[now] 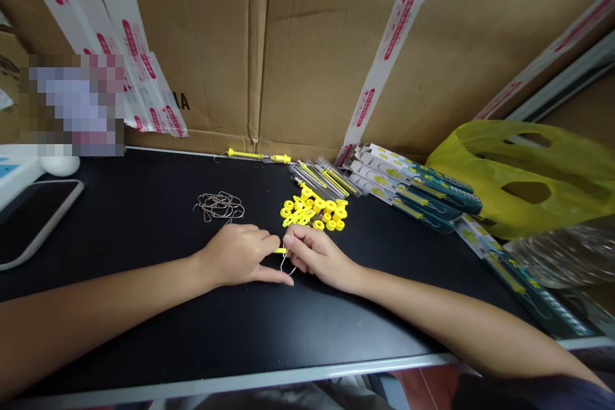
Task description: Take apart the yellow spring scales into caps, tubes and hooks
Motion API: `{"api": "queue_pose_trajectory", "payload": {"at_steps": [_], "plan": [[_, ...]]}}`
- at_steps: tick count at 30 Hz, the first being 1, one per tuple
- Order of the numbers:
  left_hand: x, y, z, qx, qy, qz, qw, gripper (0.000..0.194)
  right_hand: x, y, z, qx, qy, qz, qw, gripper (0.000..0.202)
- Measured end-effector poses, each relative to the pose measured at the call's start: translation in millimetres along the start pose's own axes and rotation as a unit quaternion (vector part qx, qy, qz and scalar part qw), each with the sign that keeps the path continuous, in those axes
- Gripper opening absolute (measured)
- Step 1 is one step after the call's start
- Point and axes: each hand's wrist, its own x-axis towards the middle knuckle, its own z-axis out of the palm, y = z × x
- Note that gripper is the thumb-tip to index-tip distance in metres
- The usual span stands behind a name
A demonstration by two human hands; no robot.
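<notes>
Near the middle of the black table, my left hand is closed around a slim yellow plastic piece, whose end shows between my two hands. My right hand pinches a bent metal wire hook against that end. The hook's curve hangs by my left thumb, which is stretched out. Just beyond my right hand lies a pile of yellow plastic parts, with rings and small dark springs among them. A tangle of wire hooks rests behind my left hand.
A yellow assembled piece lies at the back, beside clear tubes. Packaged boxes and a yellow plastic bag are at the right, with a clear plastic bottle. A phone is at the left. Cardboard stands behind.
</notes>
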Motion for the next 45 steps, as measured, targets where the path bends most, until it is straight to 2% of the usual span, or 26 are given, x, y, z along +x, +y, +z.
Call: {"api": "queue_pose_trajectory", "payload": {"at_steps": [7,11,15,21,25,31,39,45], "plan": [[1.0,0.6,1.2,-0.005,0.014,0.044,0.999,0.058,4.3,-0.6,-1.8,-0.018,-0.022,-0.011,1.0,0.04],[1.6,1.2,2.5,-0.011,0.009,0.044,0.999,0.057,6.8,0.0,-4.6,-0.018,-0.053,-0.01,0.998,0.045],[2.8,0.9,4.2,-0.023,-0.001,0.04,0.999,0.055,7.5,1.1,-5.1,-0.001,-0.035,-0.001,0.999,0.045],[4.3,1.4,4.7,0.002,0.021,0.057,0.998,0.057,4.6,1.7,-0.8,-0.017,0.002,-0.006,1.0,0.044],[4.3,3.4,1.4,0.037,0.039,0.065,0.996,0.055,4.3,1.0,-0.4,-0.008,-0.003,-0.008,1.0,0.045],[3.6,6.4,-1.1,0.082,0.046,0.058,0.994,0.052,6.7,1.6,-1.4,0.02,-0.01,0.025,0.999,0.046],[3.5,3.2,2.5,0.021,0.036,0.051,0.998,0.053,7.3,5.0,-0.3,0.042,0.001,0.028,0.999,0.046],[7.2,-0.5,4.4,-0.083,-0.017,0.049,0.995,0.058,5.1,5.5,3.3,0.021,0.032,-0.007,0.999,0.045]]}}
